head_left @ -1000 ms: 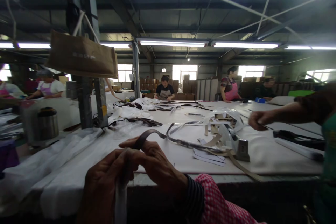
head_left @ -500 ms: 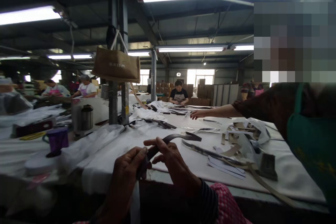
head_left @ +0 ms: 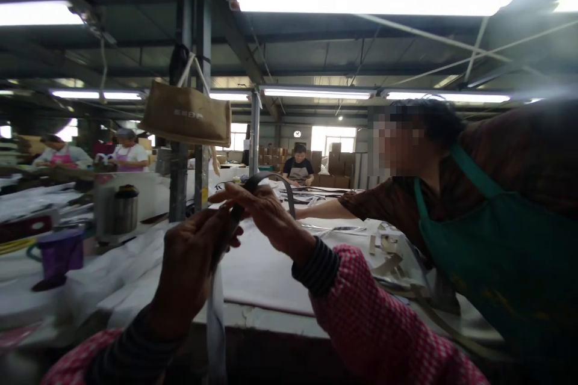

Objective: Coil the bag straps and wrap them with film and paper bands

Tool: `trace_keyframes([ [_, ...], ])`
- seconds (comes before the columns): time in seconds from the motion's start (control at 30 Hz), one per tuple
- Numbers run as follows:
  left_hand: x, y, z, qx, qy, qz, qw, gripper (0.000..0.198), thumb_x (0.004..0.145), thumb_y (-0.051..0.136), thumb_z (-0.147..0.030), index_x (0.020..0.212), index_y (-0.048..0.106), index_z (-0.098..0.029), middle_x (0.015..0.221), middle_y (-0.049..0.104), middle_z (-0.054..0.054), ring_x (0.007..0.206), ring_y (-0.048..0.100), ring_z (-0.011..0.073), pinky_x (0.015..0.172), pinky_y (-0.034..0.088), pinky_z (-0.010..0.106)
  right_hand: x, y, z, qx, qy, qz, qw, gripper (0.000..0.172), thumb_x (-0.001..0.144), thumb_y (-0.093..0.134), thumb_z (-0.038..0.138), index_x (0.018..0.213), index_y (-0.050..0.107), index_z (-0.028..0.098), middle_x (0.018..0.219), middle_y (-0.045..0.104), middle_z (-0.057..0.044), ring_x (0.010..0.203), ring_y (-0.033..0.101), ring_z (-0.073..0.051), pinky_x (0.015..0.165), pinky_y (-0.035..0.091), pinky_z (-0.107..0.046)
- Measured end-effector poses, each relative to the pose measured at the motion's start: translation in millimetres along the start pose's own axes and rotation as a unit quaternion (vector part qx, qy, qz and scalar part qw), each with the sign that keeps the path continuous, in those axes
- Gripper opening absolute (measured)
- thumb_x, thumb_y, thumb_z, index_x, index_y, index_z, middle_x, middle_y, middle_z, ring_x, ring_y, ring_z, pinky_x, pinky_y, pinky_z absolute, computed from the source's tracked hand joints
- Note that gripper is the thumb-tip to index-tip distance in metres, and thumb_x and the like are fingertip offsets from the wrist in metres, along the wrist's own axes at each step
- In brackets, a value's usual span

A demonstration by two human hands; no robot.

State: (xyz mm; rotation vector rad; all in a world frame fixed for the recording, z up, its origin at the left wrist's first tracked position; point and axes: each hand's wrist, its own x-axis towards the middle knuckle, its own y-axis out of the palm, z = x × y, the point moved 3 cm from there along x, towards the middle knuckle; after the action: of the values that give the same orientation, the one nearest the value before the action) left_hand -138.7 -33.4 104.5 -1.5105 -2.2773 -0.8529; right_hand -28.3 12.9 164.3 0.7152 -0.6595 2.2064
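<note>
A dark, flat strap (head_left: 291,192) arches up and over beyond my hands, its far end bending down. My left hand (head_left: 192,258) is closed around its near part, thumb on top. My right hand (head_left: 275,222) lies against the strap just ahead of the left, its index finger stretched out and its other fingers partly hidden around the strap. A pale strip (head_left: 217,325) hangs down below my left hand; whether it is joined to the strap I cannot tell. Both hands are raised above the near edge of the white-covered table (head_left: 266,271).
On the right, a co-worker in a green apron (head_left: 478,246) leans across the table, arm stretched behind my right hand. Tan strips (head_left: 388,264) lie there. Leftward are a purple mug (head_left: 58,252), a steel flask (head_left: 125,210) and a post with a hanging brown bag (head_left: 187,113).
Both my hands have risen with the strap, which now curves higher and hangs down at its far end. The co-worker has leaned farther in over the table. My view has turned slightly right.
</note>
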Motion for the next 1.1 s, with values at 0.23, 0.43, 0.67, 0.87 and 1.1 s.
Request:
trace_keyframes([
  [0.23, 45, 35.5, -58, -0.136, 0.103, 0.037, 0.985, 0.011, 0.081, 0.071, -0.026, 0.080, 0.071, -0.015, 0.068, 0.067, 0.002, 0.056, 0.059, 0.0131, 0.049, 0.049, 0.021, 55, -12, 35, -0.066, -0.066, 0.087, 0.992, 0.040, 0.094, 0.059, 0.055, 0.103, 0.075, 0.019, 0.073, 0.061, 0.001, 0.059, 0.052, -0.011, 0.051, 0.040, -0.021],
  [0.43, 56, 23.2, -59, -0.055, 0.123, 0.016, 0.991, 0.024, 0.078, 0.068, -0.021, 0.058, 0.055, -0.016, 0.048, 0.047, -0.006, 0.041, 0.035, 0.0046, 0.036, 0.024, 0.014, 62, -38, 5, 0.029, 0.104, -0.034, 0.994, 0.047, 0.092, 0.054, 0.064, 0.109, 0.069, 0.024, 0.093, 0.068, -0.002, 0.085, 0.063, -0.018, 0.069, 0.049, -0.029],
  [0.67, 50, -6.0, -39, 0.035, 0.034, 0.048, 0.998, 0.022, 0.080, 0.068, -0.031, 0.067, 0.065, -0.014, 0.054, 0.062, 0.001, 0.045, 0.056, 0.0104, 0.042, 0.040, 0.017, 79, -67, -10, 0.072, 0.127, -0.134, 0.980, 0.046, 0.094, 0.052, 0.059, 0.092, 0.073, 0.018, 0.104, 0.070, -0.006, 0.084, 0.061, -0.017, 0.069, 0.047, -0.029],
  [0.87, 84, 18.4, -63, -0.080, 0.044, 0.060, 0.994, 0.008, 0.076, 0.068, -0.020, 0.072, 0.065, -0.015, 0.059, 0.065, 0.000, 0.050, 0.058, 0.0110, 0.046, 0.043, 0.018, 94, -16, 24, 0.019, 0.019, 0.092, 0.995, 0.040, 0.094, 0.058, 0.056, 0.101, 0.075, 0.021, 0.088, 0.068, -0.003, 0.079, 0.060, -0.017, 0.071, 0.050, -0.031],
  [1.1, 76, 8.7, -50, -0.019, 0.109, -0.007, 0.994, 0.023, 0.072, 0.068, -0.022, 0.055, 0.055, -0.015, 0.045, 0.046, -0.006, 0.039, 0.034, 0.0037, 0.036, 0.021, 0.015, 85, -40, -15, 0.082, 0.159, -0.063, 0.982, 0.046, 0.091, 0.056, 0.063, 0.097, 0.070, 0.020, 0.095, 0.068, -0.004, 0.085, 0.061, -0.018, 0.068, 0.047, -0.028],
])
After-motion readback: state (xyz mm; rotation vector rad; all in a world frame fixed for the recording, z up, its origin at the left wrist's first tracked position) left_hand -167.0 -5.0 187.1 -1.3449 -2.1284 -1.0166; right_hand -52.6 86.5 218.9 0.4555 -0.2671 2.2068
